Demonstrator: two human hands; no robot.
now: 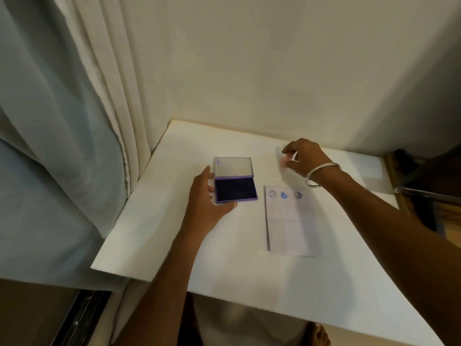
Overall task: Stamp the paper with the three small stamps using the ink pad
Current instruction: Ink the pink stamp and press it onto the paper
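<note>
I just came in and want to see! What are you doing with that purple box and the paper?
A person is stamping pictures on paper. The left hand holds the open purple ink pad steady at its edge. The right hand is past the top of the paper, pinching something small and pinkish, probably a stamp, though it is blurred. Three prints already sit in a row along the paper's top: a smiley, a blue heart and a round one.

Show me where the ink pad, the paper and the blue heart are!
ink pad (235, 189), head view, middle of the dark inked part
paper (290, 226), head view, bare middle of the sheet
blue heart (284, 195), head view, middle of the print
</note>
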